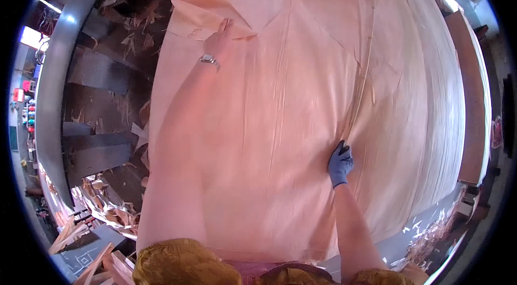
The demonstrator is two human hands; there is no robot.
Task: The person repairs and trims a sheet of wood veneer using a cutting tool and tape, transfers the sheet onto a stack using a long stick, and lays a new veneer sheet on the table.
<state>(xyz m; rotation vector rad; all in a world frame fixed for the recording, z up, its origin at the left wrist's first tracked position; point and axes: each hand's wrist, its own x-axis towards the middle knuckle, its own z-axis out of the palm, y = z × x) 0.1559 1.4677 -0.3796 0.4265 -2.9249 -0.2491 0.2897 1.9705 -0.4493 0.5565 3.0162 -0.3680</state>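
Where inside the right hand (341,165), the strip (370,42) indistinct.

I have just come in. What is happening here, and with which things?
A person is handling thin, pale sheeting spread out in front of them. The bare left hand, wearing a watch, is on a loose, folded piece near the far left. The gloved right hand grips the near end of a long, narrow strip. Torn scraps lie to the left.
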